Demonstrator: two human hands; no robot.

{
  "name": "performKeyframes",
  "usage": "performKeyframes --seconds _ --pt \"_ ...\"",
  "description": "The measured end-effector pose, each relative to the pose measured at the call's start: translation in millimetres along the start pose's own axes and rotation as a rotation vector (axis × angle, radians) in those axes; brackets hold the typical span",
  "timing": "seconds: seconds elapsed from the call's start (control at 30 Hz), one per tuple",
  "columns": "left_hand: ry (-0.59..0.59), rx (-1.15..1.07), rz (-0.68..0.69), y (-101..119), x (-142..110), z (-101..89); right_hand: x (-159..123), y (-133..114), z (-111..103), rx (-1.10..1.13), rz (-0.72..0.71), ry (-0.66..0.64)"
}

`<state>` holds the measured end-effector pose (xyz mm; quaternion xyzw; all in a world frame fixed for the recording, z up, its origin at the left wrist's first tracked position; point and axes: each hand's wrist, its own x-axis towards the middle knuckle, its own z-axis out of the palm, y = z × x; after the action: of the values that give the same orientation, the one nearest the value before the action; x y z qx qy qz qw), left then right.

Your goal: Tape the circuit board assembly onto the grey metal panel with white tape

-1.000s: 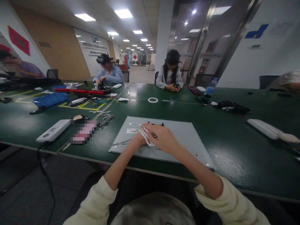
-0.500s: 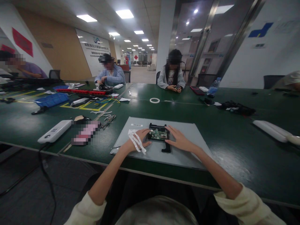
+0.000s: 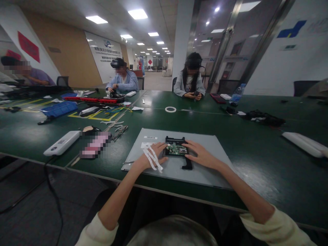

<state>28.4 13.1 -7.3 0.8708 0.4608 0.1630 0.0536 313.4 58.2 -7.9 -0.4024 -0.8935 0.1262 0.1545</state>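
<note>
A grey metal panel (image 3: 205, 147) lies flat on the green table (image 3: 256, 164) in front of me. On it sits a small green circuit board (image 3: 175, 149) in a black bracket (image 3: 187, 165). My left hand (image 3: 151, 157) rests at the board's left edge, fingers touching it, with white ribbon strips (image 3: 153, 159) draped over the hand. My right hand (image 3: 201, 155) lies at the board's right side, fingers spread and touching the bracket.
A white box (image 3: 62, 142), pliers (image 3: 120, 131) and a blurred pink item (image 3: 94, 145) lie to the left. A tape ring (image 3: 170, 109) sits mid-table, a white bar (image 3: 303, 144) at right. Two people sit across; another sits far left.
My hands were crossed over the board a second ago; they have parted to either side, uncovering it, and in the last half second stayed nearly still.
</note>
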Motion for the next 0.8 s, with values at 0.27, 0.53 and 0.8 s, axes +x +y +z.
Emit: performKeyframes --seconds 0.27,0.53,0.8 --pt "-0.003 0.01 0.001 7 5 -6.8 -1 2 -2 0.041 -0.022 0.008" --pt "0.025 0.007 -0.028 11 13 2.6 -8 8 -5 0.078 0.036 0.004" --pt "0.036 -0.029 -0.026 13 16 3.0 -9 12 -4 0.075 0.039 0.006"
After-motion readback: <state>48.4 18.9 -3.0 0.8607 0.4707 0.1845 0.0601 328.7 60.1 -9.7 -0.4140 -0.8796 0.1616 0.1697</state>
